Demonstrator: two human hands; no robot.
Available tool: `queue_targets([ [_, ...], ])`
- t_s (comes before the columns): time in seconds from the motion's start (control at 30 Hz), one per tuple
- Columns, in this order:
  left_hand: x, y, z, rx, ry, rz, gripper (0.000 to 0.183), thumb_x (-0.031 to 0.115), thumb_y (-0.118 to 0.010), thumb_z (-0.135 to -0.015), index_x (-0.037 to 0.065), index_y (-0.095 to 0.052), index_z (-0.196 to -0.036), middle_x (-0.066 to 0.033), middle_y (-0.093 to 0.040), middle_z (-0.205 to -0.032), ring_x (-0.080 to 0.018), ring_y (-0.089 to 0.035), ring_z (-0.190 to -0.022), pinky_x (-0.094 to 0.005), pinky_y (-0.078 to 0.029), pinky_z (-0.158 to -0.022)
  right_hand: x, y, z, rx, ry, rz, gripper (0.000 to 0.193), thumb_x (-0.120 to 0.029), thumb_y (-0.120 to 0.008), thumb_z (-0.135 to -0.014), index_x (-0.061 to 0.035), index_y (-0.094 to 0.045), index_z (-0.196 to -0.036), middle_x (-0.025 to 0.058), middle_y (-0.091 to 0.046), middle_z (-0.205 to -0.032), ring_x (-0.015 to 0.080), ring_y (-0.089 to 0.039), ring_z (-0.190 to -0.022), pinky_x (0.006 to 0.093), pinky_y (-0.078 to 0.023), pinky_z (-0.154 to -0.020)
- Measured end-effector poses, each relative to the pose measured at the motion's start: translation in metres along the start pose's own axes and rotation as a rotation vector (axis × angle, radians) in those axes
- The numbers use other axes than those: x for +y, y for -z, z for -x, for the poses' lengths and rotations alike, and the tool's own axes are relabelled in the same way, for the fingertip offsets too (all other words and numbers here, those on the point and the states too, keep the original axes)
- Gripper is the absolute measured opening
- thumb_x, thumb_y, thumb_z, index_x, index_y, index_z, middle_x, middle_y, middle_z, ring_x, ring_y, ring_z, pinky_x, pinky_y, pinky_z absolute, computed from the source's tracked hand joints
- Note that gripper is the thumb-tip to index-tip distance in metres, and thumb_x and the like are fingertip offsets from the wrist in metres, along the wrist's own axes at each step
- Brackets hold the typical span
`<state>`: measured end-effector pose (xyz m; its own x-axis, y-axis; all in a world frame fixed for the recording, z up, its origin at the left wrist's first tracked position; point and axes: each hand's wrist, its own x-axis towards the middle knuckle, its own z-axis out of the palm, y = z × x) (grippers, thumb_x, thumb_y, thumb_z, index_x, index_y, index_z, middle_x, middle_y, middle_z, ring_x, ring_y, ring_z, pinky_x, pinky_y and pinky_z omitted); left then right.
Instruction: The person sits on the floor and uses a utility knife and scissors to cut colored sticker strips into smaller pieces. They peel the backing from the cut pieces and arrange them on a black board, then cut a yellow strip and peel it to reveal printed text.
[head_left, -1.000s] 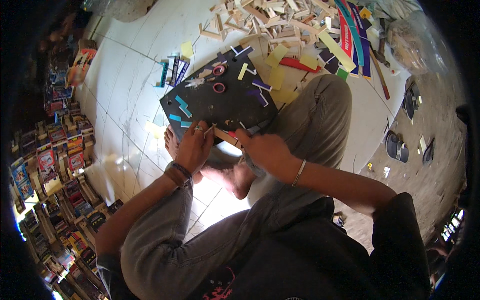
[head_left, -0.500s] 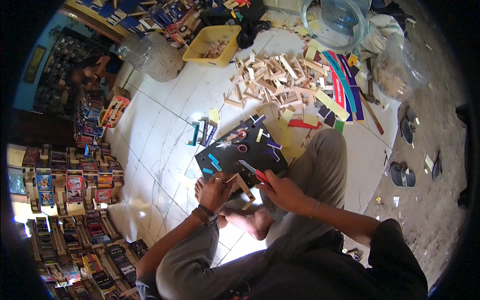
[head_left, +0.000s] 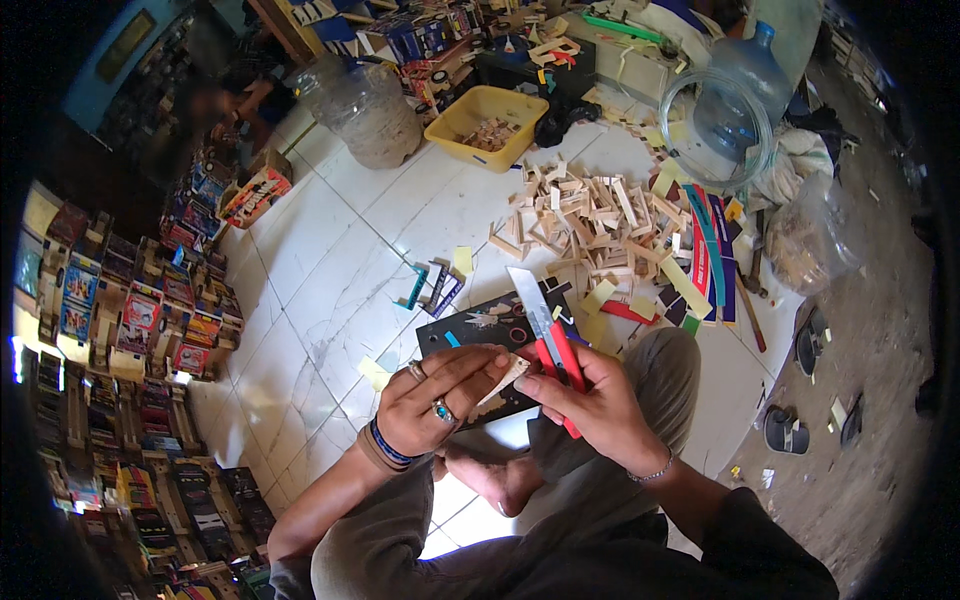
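My left hand (head_left: 440,405), with rings and wristbands, is closed around a small wooden frame (head_left: 510,380); most of the frame hides behind my fingers. Beside it, my right hand (head_left: 600,405) grips a red utility knife (head_left: 560,365), its long blade extended and pointing away from me. The right thumb and fingertips come right up to the frame's pale end. Below both hands lies a black board (head_left: 440,340) on the floor, partly covered by them. Scissors (head_left: 517,336) with red handles and a few coloured strips rest on it.
Beyond the board is a heap of wooden frames (head_left: 590,220), next to coloured printed strips (head_left: 705,250) and a hammer (head_left: 752,285). A yellow tub (head_left: 490,130) stands farther back. Stacked wooden toy trucks (head_left: 130,310) line the left. Another person sits at the far left.
Both hands have come up closer, bringing the frame and knife together above the board. The knife blade has swung more upright. My view has tilted up, showing more of the back.
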<state>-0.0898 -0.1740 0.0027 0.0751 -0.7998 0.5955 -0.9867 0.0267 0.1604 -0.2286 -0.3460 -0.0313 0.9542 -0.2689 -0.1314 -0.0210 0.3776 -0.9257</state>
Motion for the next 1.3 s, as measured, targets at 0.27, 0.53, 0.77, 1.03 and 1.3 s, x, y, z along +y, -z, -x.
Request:
queue_targets([
  [0.27, 0.008, 0.012, 0.003, 0.065, 0.038, 0.028, 0.029, -0.001, -0.077, -0.076, 0.002, -0.071, -0.104, -0.0161, -0.073, -0.109, -0.0278, -0.075, -0.091, -0.0330, -0.063, -0.075, -0.012, -0.012, 0.001, 0.017, 0.004, -0.011, 0.026, -0.009, -0.069, -0.097, 0.0018, -0.065, -0.120, 0.0006, -0.062, -0.090, 0.0036, -0.054, -0.068, 0.0201, -0.045, -0.056],
  [0.53, 0.005, 0.020, 0.010, 0.081, 0.066, 0.038, 0.040, 0.013, -0.075, -0.078, 0.003, -0.069, -0.116, -0.0142, -0.071, -0.118, -0.0236, -0.074, -0.095, -0.0272, -0.061, -0.076, -0.014, -0.016, -0.002, -0.034, -0.132, -0.149, 0.026, -0.014, -0.067, -0.100, -0.0007, -0.064, -0.122, 0.0030, -0.069, -0.094, 0.0040, -0.054, -0.065, 0.0201, -0.043, -0.056],
  [0.77, 0.000, 0.013, 0.017, 0.177, 0.169, 0.147, 0.037, 0.004, -0.078, -0.079, 0.004, -0.070, -0.114, -0.0125, -0.071, -0.117, -0.0237, -0.074, -0.096, -0.0290, -0.061, -0.076, -0.009, -0.019, -0.009, -0.045, -0.054, -0.082, 0.028, -0.012, -0.065, -0.100, -0.0002, -0.064, -0.125, 0.0028, -0.067, -0.087, 0.0039, -0.052, -0.062, 0.0196, -0.040, -0.055],
  [1.03, -0.006, 0.016, 0.018, 0.278, 0.347, 0.340, 0.036, 0.000, -0.078, -0.077, 0.005, -0.071, -0.112, -0.0118, -0.073, -0.109, -0.0257, -0.073, -0.091, -0.0318, -0.056, -0.072, -0.013, -0.030, -0.022, -0.155, 0.119, 0.156, 0.037, -0.018, -0.053, -0.106, 0.0061, -0.055, -0.134, 0.0085, -0.065, -0.094, 0.0077, -0.053, -0.068, 0.0225, -0.044, -0.059],
  [1.3, -0.004, 0.028, 0.027, 0.420, 0.343, 0.260, 0.027, -0.004, -0.079, -0.077, 0.003, -0.064, -0.098, -0.0166, -0.073, -0.100, -0.0285, -0.074, -0.087, -0.0320, -0.058, -0.068, -0.011, -0.029, -0.022, -0.192, 0.513, 0.594, 0.049, -0.025, -0.052, -0.106, 0.0010, -0.047, -0.147, 0.0207, -0.062, -0.126, 0.0220, -0.066, -0.088, 0.0310, -0.053, -0.074],
])
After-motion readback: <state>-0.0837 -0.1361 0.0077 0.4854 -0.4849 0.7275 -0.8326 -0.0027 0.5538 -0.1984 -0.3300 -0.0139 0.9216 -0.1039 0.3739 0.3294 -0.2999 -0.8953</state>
